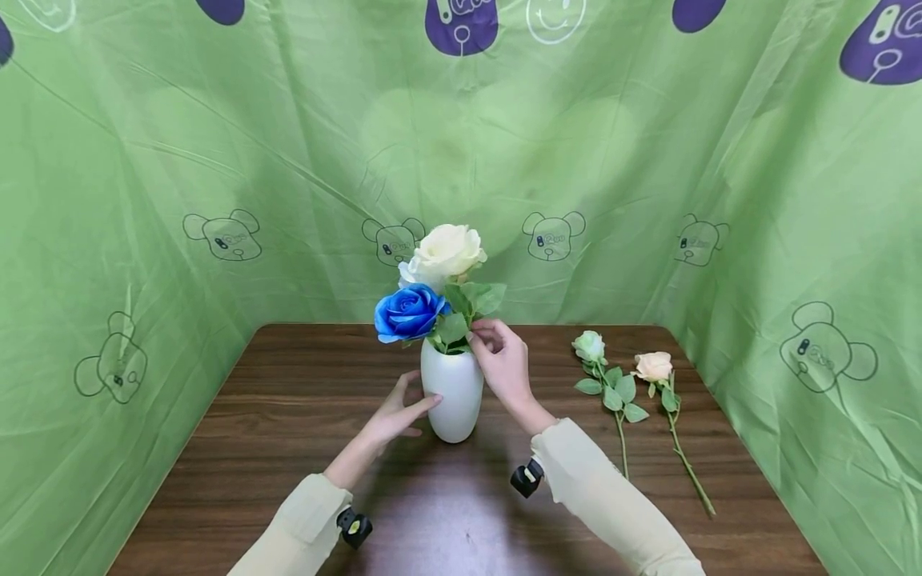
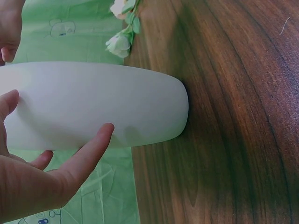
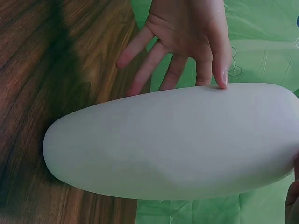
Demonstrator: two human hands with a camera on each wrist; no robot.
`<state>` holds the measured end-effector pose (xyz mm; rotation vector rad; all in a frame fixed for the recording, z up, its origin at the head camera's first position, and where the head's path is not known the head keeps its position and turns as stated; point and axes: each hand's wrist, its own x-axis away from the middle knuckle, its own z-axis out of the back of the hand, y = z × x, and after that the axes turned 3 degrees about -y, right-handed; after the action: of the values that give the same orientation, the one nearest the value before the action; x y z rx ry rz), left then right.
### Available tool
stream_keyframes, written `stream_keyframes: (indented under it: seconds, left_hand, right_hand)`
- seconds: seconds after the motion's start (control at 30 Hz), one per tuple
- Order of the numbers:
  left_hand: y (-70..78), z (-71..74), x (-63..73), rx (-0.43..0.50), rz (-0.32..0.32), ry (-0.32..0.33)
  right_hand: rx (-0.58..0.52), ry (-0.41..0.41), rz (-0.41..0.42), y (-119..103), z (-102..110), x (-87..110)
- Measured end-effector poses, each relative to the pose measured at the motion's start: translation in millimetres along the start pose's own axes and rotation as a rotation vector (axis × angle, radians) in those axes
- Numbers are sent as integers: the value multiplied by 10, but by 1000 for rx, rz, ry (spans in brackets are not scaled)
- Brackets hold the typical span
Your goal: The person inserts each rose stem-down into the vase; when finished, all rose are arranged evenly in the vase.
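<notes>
Head view: white vase (image 1: 454, 404) upright, left hand (image 1: 394, 414) spread against its left, right hand (image 1: 504, 364) at its top, pinch unclear.

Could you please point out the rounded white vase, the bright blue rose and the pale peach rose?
Rounded white vase (image 1: 456, 390), head view, middle of body.
Bright blue rose (image 1: 408, 313), head view, petals.
Pale peach rose (image 1: 654, 366), head view, petals.
</notes>
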<state>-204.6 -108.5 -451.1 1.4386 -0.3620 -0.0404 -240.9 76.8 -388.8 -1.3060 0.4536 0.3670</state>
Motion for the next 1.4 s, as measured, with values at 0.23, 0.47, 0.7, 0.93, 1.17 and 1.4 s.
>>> stream_keyframes:
  seconds: [0.23, 0.47, 0.7, 0.93, 1.17, 1.4]
  left_hand:
    - [3, -4, 0, -1, -4, 0]
    - [1, 1, -4, -8, -12, -9]
    - [14, 11, -10, 12, -15, -25]
    - [10, 0, -3, 0, -5, -7]
    - [3, -6, 10, -6, -12, -3]
    - [3, -1, 3, -2, -11, 1]
  right_hand:
    - [-17, 35, -19, -7, 41, 39]
    - [-137, 183, 17, -236, 164, -2]
    - [-149, 29, 188, -511, 246, -151]
    - [-55, -203, 72, -663, 233, -284]
    - [-17, -277, 91, -688, 193, -291]
    - [-30, -119, 100, -529, 139, -292]
